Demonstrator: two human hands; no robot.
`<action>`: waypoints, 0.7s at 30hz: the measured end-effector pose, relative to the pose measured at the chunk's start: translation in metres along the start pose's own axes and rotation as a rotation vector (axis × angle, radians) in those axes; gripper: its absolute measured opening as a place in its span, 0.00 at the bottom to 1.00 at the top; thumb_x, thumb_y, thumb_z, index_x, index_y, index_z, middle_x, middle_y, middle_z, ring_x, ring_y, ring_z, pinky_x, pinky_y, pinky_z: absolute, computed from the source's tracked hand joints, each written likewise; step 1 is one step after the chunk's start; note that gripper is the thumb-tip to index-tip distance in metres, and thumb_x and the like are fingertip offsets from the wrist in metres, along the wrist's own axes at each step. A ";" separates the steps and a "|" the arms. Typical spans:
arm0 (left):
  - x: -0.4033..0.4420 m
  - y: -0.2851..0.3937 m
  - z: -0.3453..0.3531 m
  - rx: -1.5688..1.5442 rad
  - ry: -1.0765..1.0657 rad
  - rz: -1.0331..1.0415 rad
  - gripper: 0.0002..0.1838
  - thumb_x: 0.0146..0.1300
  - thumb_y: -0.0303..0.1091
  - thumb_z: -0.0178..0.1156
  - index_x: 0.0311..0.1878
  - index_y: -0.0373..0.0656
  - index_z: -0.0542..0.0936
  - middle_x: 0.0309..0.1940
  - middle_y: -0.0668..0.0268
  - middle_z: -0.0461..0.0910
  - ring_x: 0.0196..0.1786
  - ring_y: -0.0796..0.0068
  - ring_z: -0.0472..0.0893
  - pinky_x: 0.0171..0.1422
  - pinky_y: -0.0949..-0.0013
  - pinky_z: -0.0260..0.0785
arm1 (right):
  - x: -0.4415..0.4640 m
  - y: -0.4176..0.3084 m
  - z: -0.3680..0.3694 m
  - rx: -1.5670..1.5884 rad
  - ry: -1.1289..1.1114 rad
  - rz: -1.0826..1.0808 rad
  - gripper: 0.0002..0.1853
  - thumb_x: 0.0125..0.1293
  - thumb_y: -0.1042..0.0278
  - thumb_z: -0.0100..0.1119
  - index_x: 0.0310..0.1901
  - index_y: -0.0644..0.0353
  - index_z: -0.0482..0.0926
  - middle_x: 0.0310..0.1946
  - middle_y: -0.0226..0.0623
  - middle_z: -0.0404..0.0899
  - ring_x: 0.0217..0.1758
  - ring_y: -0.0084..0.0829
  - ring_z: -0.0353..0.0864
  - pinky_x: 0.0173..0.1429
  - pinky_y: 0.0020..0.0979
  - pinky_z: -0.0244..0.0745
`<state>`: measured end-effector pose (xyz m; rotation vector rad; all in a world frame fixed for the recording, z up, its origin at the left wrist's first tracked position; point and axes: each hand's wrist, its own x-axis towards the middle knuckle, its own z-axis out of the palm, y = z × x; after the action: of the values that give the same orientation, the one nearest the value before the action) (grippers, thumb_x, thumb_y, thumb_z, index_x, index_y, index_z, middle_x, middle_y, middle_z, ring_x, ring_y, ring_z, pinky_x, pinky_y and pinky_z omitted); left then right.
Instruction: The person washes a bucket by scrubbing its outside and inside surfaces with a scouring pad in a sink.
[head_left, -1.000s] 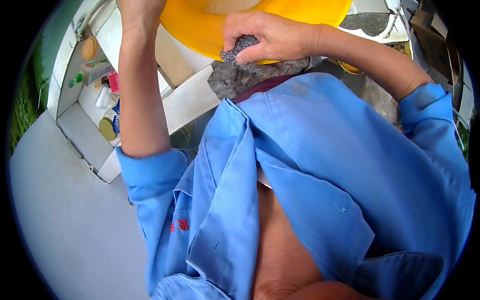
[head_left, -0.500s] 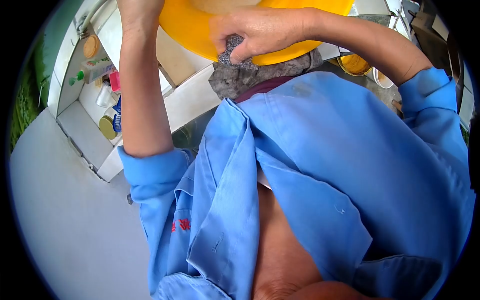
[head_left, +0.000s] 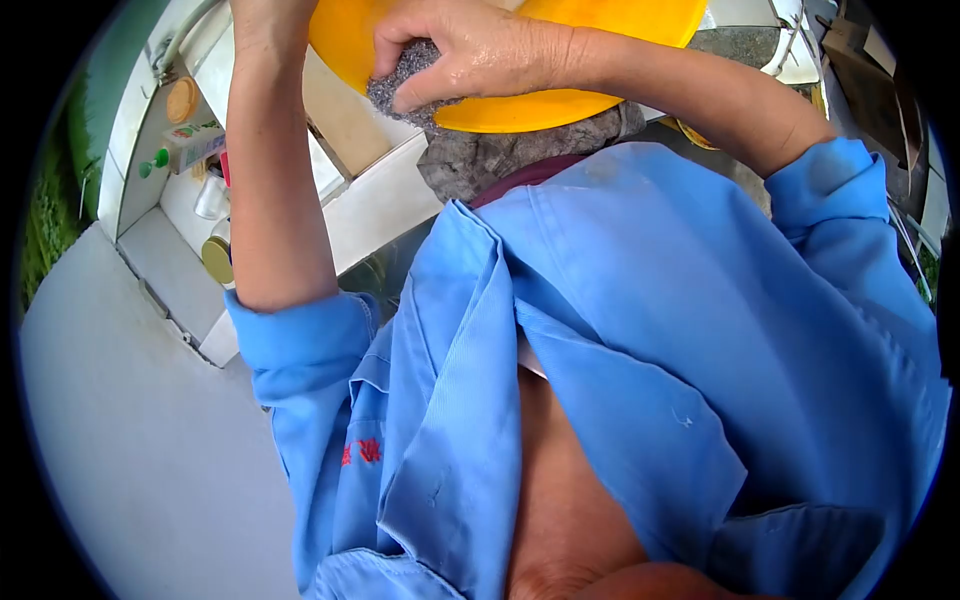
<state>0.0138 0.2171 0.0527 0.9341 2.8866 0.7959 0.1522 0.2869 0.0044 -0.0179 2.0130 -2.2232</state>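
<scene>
My right hand [head_left: 470,50], wet on its back, is closed around a grey mesh scouring pad [head_left: 408,75]. It presses the pad against the near left rim of a large yellow basin [head_left: 545,110]. The basin's far side runs out of the top of the view. My left hand [head_left: 272,15] is at the top edge, beside the basin's left side. Only its wrist and the start of the hand show; its fingers are cut off, so what it touches is hidden.
A grey patterned cloth [head_left: 480,160] lies below the basin's near edge. On the left, a tiled ledge holds a bottle with a green cap [head_left: 155,160], a clear jar [head_left: 212,198] and a gold-lidded jar [head_left: 217,258]. A dark brown box [head_left: 860,70] stands at the upper right.
My right hand has moved left and slightly up along the basin's rim with the scouring pad. My left forearm has shifted a little to the left.
</scene>
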 end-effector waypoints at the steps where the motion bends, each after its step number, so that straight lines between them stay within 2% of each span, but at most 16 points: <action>1: 0.005 -0.010 0.004 -0.002 0.017 0.028 0.20 0.49 0.38 0.48 0.43 0.40 0.79 0.35 0.52 0.81 0.40 0.59 0.79 0.47 0.64 0.67 | -0.009 0.006 -0.005 0.009 0.004 -0.003 0.09 0.48 0.71 0.58 0.32 0.64 0.76 0.25 0.41 0.78 0.32 0.32 0.78 0.38 0.33 0.72; 3: -0.007 0.001 -0.005 -0.046 -0.021 -0.017 0.19 0.50 0.38 0.48 0.42 0.40 0.79 0.36 0.52 0.80 0.41 0.60 0.79 0.47 0.65 0.67 | -0.029 0.014 -0.021 -0.614 -0.307 -0.070 0.10 0.50 0.71 0.59 0.34 0.63 0.72 0.35 0.36 0.72 0.42 0.34 0.72 0.48 0.32 0.68; 5: -0.008 0.007 -0.010 -0.106 -0.036 -0.059 0.19 0.50 0.38 0.48 0.41 0.39 0.80 0.36 0.51 0.80 0.42 0.60 0.79 0.47 0.65 0.67 | -0.043 0.001 -0.043 -0.709 -0.485 0.227 0.11 0.50 0.72 0.58 0.37 0.62 0.73 0.37 0.36 0.71 0.44 0.34 0.72 0.51 0.31 0.69; 6: -0.005 0.005 -0.011 -0.110 -0.021 -0.051 0.18 0.50 0.38 0.49 0.41 0.39 0.80 0.36 0.52 0.80 0.41 0.61 0.79 0.47 0.65 0.67 | -0.046 -0.009 -0.055 -0.726 -0.490 0.222 0.11 0.50 0.72 0.58 0.37 0.62 0.73 0.37 0.36 0.71 0.44 0.34 0.72 0.51 0.31 0.69; 8: 0.004 -0.006 -0.004 -0.140 -0.019 -0.039 0.17 0.50 0.37 0.50 0.40 0.40 0.80 0.35 0.54 0.80 0.40 0.62 0.79 0.45 0.65 0.68 | -0.045 -0.030 -0.078 -0.743 -0.540 0.316 0.11 0.49 0.70 0.59 0.35 0.63 0.76 0.29 0.42 0.78 0.36 0.32 0.78 0.41 0.31 0.72; 9: 0.012 -0.014 0.000 -0.157 -0.023 -0.034 0.17 0.50 0.37 0.50 0.40 0.40 0.80 0.34 0.55 0.80 0.39 0.62 0.78 0.44 0.66 0.68 | -0.046 -0.037 -0.083 -0.783 -0.544 0.300 0.11 0.49 0.70 0.59 0.35 0.63 0.76 0.29 0.42 0.78 0.36 0.32 0.78 0.41 0.31 0.72; 11: 0.031 -0.030 0.012 -0.199 -0.019 -0.025 0.16 0.51 0.36 0.51 0.39 0.40 0.80 0.33 0.57 0.80 0.37 0.63 0.78 0.43 0.66 0.68 | -0.050 -0.039 -0.091 -0.897 -0.092 0.136 0.08 0.54 0.66 0.58 0.34 0.60 0.77 0.37 0.42 0.77 0.40 0.35 0.78 0.43 0.29 0.72; 12: 0.042 -0.038 0.018 -0.223 -0.022 -0.019 0.15 0.51 0.36 0.51 0.39 0.40 0.80 0.32 0.58 0.79 0.36 0.64 0.78 0.42 0.67 0.68 | -0.054 -0.026 -0.094 -1.058 0.108 0.022 0.13 0.51 0.73 0.57 0.40 0.61 0.74 0.40 0.36 0.71 0.47 0.33 0.72 0.56 0.29 0.68; 15: 0.073 -0.063 0.040 -0.334 -0.040 -0.021 0.13 0.51 0.35 0.53 0.38 0.40 0.80 0.30 0.61 0.79 0.34 0.66 0.77 0.39 0.67 0.69 | -0.053 -0.023 -0.107 -1.086 0.249 -0.184 0.14 0.52 0.71 0.58 0.43 0.60 0.75 0.42 0.36 0.71 0.50 0.33 0.72 0.58 0.29 0.66; 17: 0.090 -0.079 0.053 -0.442 -0.059 -0.022 0.12 0.52 0.34 0.54 0.37 0.40 0.80 0.29 0.63 0.79 0.32 0.67 0.77 0.38 0.68 0.69 | -0.048 -0.014 -0.104 -1.135 0.318 -0.209 0.14 0.53 0.70 0.59 0.43 0.60 0.75 0.42 0.36 0.71 0.50 0.33 0.72 0.58 0.29 0.66; 19: 0.090 -0.091 0.058 -0.620 -0.045 0.005 0.11 0.52 0.33 0.55 0.37 0.40 0.80 0.28 0.65 0.79 0.30 0.68 0.76 0.36 0.68 0.69 | -0.042 -0.009 -0.101 -1.022 0.399 -0.164 0.14 0.54 0.69 0.59 0.44 0.59 0.76 0.42 0.35 0.72 0.50 0.33 0.72 0.58 0.28 0.66; 20: 0.077 -0.088 0.049 -0.753 -0.003 0.080 0.11 0.54 0.34 0.57 0.38 0.40 0.80 0.27 0.68 0.78 0.29 0.70 0.75 0.34 0.69 0.69 | -0.038 -0.007 -0.105 -0.963 0.401 -0.265 0.14 0.56 0.66 0.60 0.44 0.58 0.76 0.42 0.34 0.73 0.49 0.31 0.73 0.56 0.27 0.67; 21: 0.068 -0.086 0.034 -0.749 0.015 0.072 0.11 0.54 0.34 0.57 0.38 0.40 0.80 0.27 0.68 0.78 0.29 0.70 0.75 0.34 0.69 0.69 | -0.039 -0.013 -0.106 -0.964 0.385 -0.277 0.14 0.56 0.66 0.60 0.44 0.58 0.76 0.42 0.34 0.73 0.49 0.31 0.73 0.56 0.27 0.67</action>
<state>-0.0839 0.2104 -0.0071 0.9092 2.2308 1.7029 0.1786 0.3970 0.0095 0.0338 3.2566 -1.1884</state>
